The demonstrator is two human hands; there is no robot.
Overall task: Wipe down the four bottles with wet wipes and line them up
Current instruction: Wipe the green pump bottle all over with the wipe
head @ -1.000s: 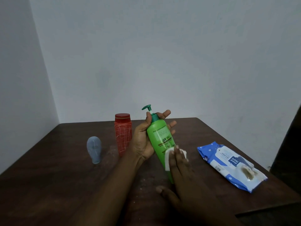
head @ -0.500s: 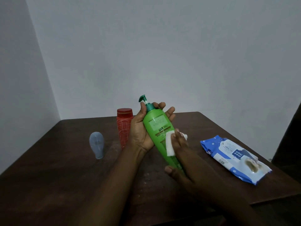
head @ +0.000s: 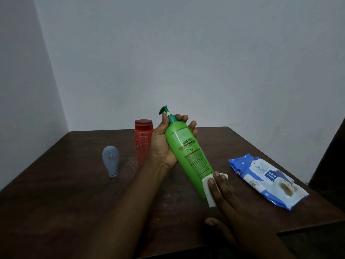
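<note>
Centre frame: left hand [head: 164, 146] gripped the tilted green plastic pump bottle [head: 188, 154]; right hand [head: 224, 191], fingers straight, pressed a white wet wipe [head: 208, 190] to its base. Red capped bottle [head: 142, 144] and grey rounded bottle [head: 111, 160] stood left; line-up judged outstanding.

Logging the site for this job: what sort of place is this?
Probably a plain room at home: a dark wooden table in a corner of bare walls, plus household items like the green pump bottle and a wet wipes pack.

A dark wooden table [head: 65, 202] — scuffed, pale-flecked — stands in a corner of bare walls [head: 186, 53].
</note>
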